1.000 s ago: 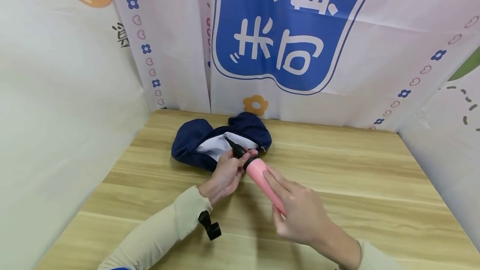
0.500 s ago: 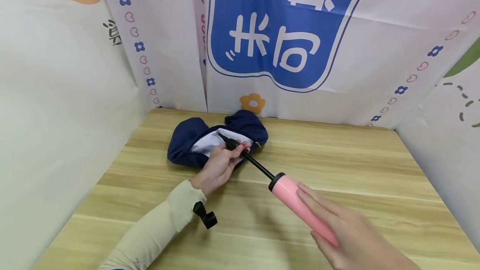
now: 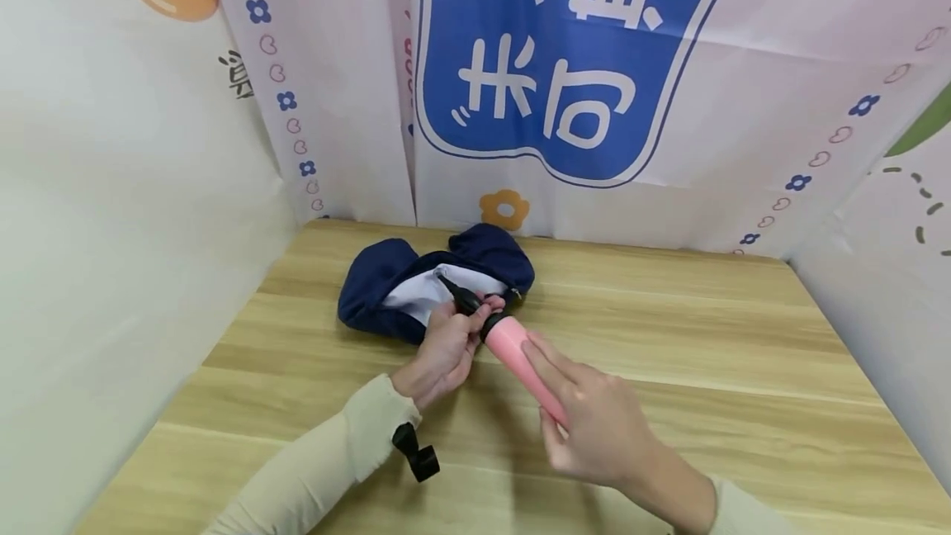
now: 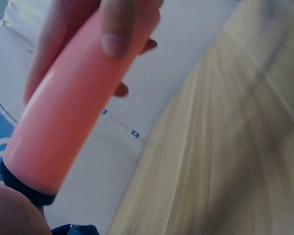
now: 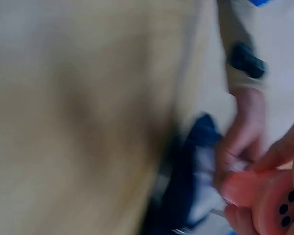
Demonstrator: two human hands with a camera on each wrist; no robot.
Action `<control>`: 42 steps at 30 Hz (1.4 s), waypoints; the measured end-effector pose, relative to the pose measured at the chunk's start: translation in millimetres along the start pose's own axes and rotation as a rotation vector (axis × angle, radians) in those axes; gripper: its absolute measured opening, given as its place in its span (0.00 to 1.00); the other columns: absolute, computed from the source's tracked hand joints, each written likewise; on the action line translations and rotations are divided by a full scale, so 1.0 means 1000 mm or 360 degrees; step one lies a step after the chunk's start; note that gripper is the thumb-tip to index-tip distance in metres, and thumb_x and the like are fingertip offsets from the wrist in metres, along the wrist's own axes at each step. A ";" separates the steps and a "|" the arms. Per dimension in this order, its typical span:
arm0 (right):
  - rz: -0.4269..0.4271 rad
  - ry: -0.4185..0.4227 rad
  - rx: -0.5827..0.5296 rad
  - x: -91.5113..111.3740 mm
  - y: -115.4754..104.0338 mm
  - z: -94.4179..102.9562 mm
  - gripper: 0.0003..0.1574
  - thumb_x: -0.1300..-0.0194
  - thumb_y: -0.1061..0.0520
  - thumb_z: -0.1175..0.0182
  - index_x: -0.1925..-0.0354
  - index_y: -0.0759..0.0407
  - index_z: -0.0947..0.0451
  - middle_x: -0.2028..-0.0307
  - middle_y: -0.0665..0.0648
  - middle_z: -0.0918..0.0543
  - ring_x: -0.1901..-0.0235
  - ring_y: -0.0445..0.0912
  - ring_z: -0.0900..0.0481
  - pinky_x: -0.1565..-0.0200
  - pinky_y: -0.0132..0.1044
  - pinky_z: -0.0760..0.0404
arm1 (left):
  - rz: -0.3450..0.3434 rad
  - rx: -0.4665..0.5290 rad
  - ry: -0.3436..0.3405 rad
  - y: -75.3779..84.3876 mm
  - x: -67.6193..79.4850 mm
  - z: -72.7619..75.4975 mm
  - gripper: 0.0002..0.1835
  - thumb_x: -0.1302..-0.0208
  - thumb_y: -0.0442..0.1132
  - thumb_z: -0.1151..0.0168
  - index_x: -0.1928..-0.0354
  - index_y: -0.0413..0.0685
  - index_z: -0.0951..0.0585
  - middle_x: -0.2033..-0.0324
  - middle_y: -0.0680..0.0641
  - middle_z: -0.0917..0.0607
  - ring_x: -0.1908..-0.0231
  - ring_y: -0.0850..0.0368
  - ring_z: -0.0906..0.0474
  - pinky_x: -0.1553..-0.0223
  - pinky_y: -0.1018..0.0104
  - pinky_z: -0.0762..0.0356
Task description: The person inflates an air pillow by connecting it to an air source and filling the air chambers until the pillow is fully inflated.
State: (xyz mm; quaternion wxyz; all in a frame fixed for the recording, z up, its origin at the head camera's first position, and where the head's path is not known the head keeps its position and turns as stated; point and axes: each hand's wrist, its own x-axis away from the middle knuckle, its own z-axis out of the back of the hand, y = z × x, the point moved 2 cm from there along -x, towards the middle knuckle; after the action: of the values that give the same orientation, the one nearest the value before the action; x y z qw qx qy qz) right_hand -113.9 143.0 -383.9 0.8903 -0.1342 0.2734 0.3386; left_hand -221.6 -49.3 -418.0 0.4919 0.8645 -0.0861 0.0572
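On the table lies a navy U-shaped neck pillow [image 3: 377, 275], its cover unzipped over a white inner lining [image 3: 412, 294]. My left hand [image 3: 446, 347] pinches the black nozzle end of a pink hand pump [image 3: 518, 353], whose tip meets the white lining. With my right hand [image 3: 600, 419] I grip the pump's pink barrel, which slants down toward me. The barrel is pushed right up to the nozzle end, so no rod shows between them. In the left wrist view the barrel [image 4: 63, 112] and its black collar [image 4: 27, 188] fill the upper left.
A wood-grain table [image 3: 706, 353] carries the pillow near its back edge. Printed sheets [image 3: 743, 130] hang behind and at both sides. A black wrist mount [image 3: 416, 452] sticks out from my left sleeve [image 3: 327, 444].
Half a second ago my right hand had drawn the barrel back, baring a black rod. Now the barrel is pushed in again toward the pillow. My left hand keeps its hold on the nozzle.
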 end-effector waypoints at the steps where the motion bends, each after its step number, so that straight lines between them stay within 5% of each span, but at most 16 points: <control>1: 0.0006 -0.0013 -0.0012 0.002 0.001 -0.004 0.50 0.54 0.59 0.28 0.29 0.60 0.24 0.33 0.58 0.17 0.61 0.47 0.09 0.70 0.39 0.13 | 0.0016 -0.0018 -0.0002 -0.002 -0.001 0.001 0.13 0.23 0.24 0.47 0.41 0.27 0.26 0.61 0.50 0.10 0.54 0.62 0.12 0.48 0.74 0.16; 5: -0.0056 -0.0149 -0.0055 0.014 0.008 0.001 0.51 0.47 0.59 0.26 0.25 0.57 0.28 0.28 0.55 0.22 0.50 0.48 0.10 0.59 0.43 0.10 | 0.0092 -0.0048 -0.0057 -0.003 -0.008 0.004 0.15 0.24 0.23 0.45 0.38 0.27 0.27 0.55 0.46 0.10 0.52 0.62 0.12 0.45 0.72 0.16; 12: -0.0041 -0.0347 -0.0057 0.030 0.012 0.044 0.58 0.43 0.57 0.25 0.19 0.51 0.38 0.23 0.50 0.28 0.42 0.44 0.14 0.49 0.44 0.10 | 0.0106 0.0056 -0.0060 0.008 -0.021 0.011 0.16 0.25 0.19 0.49 0.38 0.28 0.31 0.54 0.45 0.13 0.54 0.62 0.11 0.41 0.69 0.16; 15: -0.0074 -0.0408 -0.0082 0.038 0.010 0.065 0.63 0.48 0.58 0.22 0.18 0.47 0.40 0.26 0.49 0.25 0.52 0.35 0.15 0.56 0.36 0.12 | 0.0126 0.0084 -0.0059 0.014 -0.022 0.015 0.15 0.23 0.20 0.50 0.38 0.29 0.31 0.54 0.45 0.14 0.53 0.62 0.11 0.41 0.69 0.16; 18: -0.0148 -0.0444 -0.0078 0.042 0.007 0.077 0.65 0.50 0.56 0.20 0.18 0.43 0.38 0.28 0.48 0.22 0.66 0.28 0.27 0.65 0.26 0.23 | 0.0098 0.0126 -0.0032 0.019 -0.023 0.016 0.14 0.22 0.22 0.50 0.39 0.29 0.31 0.54 0.44 0.15 0.52 0.59 0.12 0.41 0.69 0.16; 20: -0.0142 -0.0422 -0.0071 0.038 0.005 0.077 0.62 0.51 0.57 0.21 0.20 0.44 0.35 0.29 0.48 0.21 0.71 0.28 0.32 0.69 0.25 0.33 | 0.0098 0.0129 -0.0002 0.018 -0.021 0.013 0.13 0.22 0.22 0.50 0.40 0.30 0.30 0.54 0.44 0.15 0.52 0.58 0.12 0.42 0.70 0.16; 29: -0.0075 -0.0092 -0.0002 -0.005 -0.007 0.025 0.47 0.58 0.59 0.29 0.34 0.57 0.18 0.37 0.54 0.13 0.74 0.41 0.16 0.73 0.37 0.19 | 0.0091 0.0063 0.0042 -0.003 -0.001 0.000 0.17 0.22 0.23 0.50 0.36 0.24 0.28 0.61 0.50 0.11 0.53 0.62 0.13 0.42 0.73 0.17; 35: -0.0065 -0.0134 -0.0043 -0.017 -0.001 0.009 0.46 0.51 0.58 0.28 0.30 0.57 0.22 0.35 0.56 0.15 0.63 0.47 0.09 0.68 0.42 0.13 | 0.0030 0.0068 0.0019 -0.001 -0.003 0.001 0.13 0.22 0.24 0.49 0.41 0.26 0.26 0.61 0.50 0.11 0.52 0.62 0.13 0.46 0.76 0.17; 42: -0.0051 -0.0358 -0.0030 -0.002 0.010 0.038 0.50 0.39 0.56 0.27 0.21 0.50 0.33 0.25 0.50 0.25 0.45 0.46 0.12 0.58 0.45 0.10 | 0.0034 0.0104 -0.0059 0.016 -0.011 0.005 0.17 0.23 0.21 0.49 0.36 0.26 0.31 0.51 0.43 0.14 0.52 0.60 0.12 0.41 0.70 0.17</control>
State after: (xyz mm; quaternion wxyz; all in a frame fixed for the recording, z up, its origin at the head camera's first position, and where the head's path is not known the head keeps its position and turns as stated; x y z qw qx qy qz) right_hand -107.1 165.8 -351.9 0.9193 -0.1082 0.1662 0.3400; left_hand -235.9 -60.8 -409.2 0.4610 0.8801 -0.1027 0.0492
